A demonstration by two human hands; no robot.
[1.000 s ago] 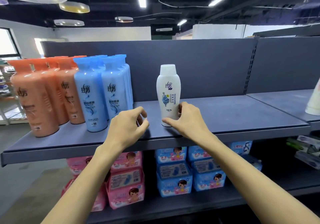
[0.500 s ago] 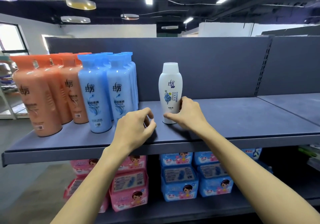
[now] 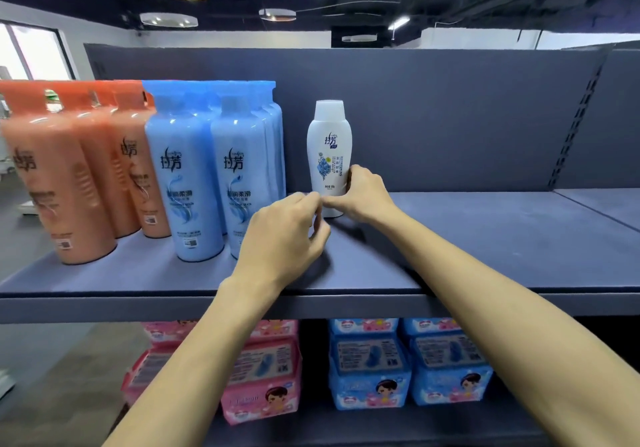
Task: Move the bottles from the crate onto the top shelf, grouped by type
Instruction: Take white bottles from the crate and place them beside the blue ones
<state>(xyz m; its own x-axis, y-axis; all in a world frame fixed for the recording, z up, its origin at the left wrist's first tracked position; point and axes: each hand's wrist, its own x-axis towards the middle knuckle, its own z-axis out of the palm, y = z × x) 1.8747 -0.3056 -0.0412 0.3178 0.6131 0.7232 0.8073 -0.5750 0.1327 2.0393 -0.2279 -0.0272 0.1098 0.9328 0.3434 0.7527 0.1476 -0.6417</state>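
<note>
A white bottle stands upright on the grey top shelf, a short gap to the right of the blue bottles. My right hand grips its lower part, thumb across the front and fingers round the right side. My left hand hovers just left of the bottle's base with its fingers curled, fingertips close to my right thumb. It holds nothing, and I cannot tell whether it touches the bottle. Several orange bottles stand grouped at the far left. The crate is out of view.
The shelf's back panel rises behind the bottles. To the right of the white bottle the shelf surface is bare. On the lower shelf sit pink packs and blue packs.
My left hand has moved right, up to the white bottle's base and my right thumb. My right hand keeps its hold low on the bottle. The view has come closer to the shelf.
</note>
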